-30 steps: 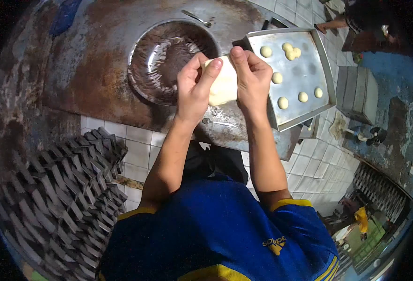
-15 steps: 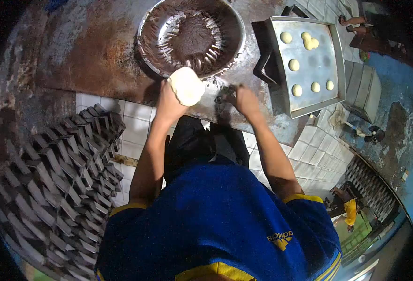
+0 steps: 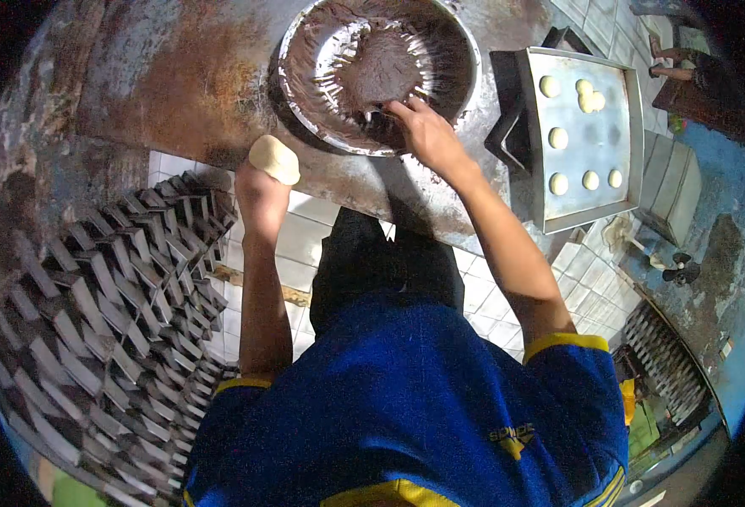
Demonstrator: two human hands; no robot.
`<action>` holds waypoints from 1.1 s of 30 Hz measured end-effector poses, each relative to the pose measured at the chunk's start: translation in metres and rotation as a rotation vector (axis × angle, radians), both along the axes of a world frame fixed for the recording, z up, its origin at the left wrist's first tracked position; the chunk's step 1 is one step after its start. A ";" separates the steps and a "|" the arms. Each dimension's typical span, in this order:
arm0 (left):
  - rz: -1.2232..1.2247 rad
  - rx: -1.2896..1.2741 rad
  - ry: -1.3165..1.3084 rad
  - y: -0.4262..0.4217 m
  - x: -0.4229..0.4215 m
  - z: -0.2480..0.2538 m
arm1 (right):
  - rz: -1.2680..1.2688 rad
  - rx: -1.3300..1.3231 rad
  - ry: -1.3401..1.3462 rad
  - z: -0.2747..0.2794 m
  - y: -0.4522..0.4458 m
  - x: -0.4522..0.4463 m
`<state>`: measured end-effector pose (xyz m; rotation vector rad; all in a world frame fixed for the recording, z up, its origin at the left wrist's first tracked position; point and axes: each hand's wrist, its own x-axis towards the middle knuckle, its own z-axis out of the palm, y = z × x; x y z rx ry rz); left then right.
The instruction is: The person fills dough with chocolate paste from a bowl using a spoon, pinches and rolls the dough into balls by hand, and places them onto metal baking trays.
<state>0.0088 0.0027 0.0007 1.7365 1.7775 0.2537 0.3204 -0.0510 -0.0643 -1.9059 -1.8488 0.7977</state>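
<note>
My left hand (image 3: 262, 201) holds a flattened piece of pale dough (image 3: 274, 160) over the near edge of the table, left of the bowl. The dough sits on top of the closed hand. A wide metal bowl (image 3: 285, 97) has dark brown paste (image 3: 378, 69) heaped in its middle and smeared up its sides. Over the bowl's near rim reaches my right hand (image 3: 430, 139), fingers pinched together at the edge of the paste. Something small and dark shows at the fingertips, too unclear to name.
Right of the bowl, a metal tray (image 3: 588, 218) carries several round dough balls (image 3: 558, 138). Dark metal pans (image 3: 512, 139) lie beneath its left side. Stacked metal moulds (image 3: 110, 287) fill the lower left. Another person's legs (image 3: 675, 64) show at upper right.
My right hand has moved from the tabletop up into the bowl. My left hand, with the dough, has shifted left and away from the bowl's rim. The whole view has shifted slightly.
</note>
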 end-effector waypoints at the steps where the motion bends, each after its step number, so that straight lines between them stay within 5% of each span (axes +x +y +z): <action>1: 0.056 -0.023 -0.025 -0.001 0.004 0.004 | 0.058 0.007 -0.041 -0.018 0.011 0.001; 9: -0.157 0.215 -0.032 -0.005 -0.013 -0.014 | 0.194 0.003 -0.182 -0.079 0.035 -0.002; 15: -0.330 0.336 0.058 0.003 -0.029 -0.022 | 0.186 -0.466 -0.138 -0.116 0.052 0.008; 16: -0.379 0.369 0.073 0.004 -0.030 -0.023 | 0.358 -0.480 -0.111 -0.114 0.056 0.014; 18: -0.298 0.347 -0.040 0.005 -0.029 -0.026 | 0.532 -0.489 -0.084 -0.099 0.065 0.023; 20: -0.215 0.321 -0.150 0.006 -0.027 -0.023 | 0.386 -0.449 0.311 -0.070 0.069 0.025; 25: -0.139 0.116 -0.271 0.007 -0.011 0.007 | 0.155 -0.325 -0.121 -0.079 0.062 0.000; 33: -0.081 0.068 -0.272 0.006 -0.008 0.007 | 0.382 -0.501 -0.023 -0.140 0.062 0.016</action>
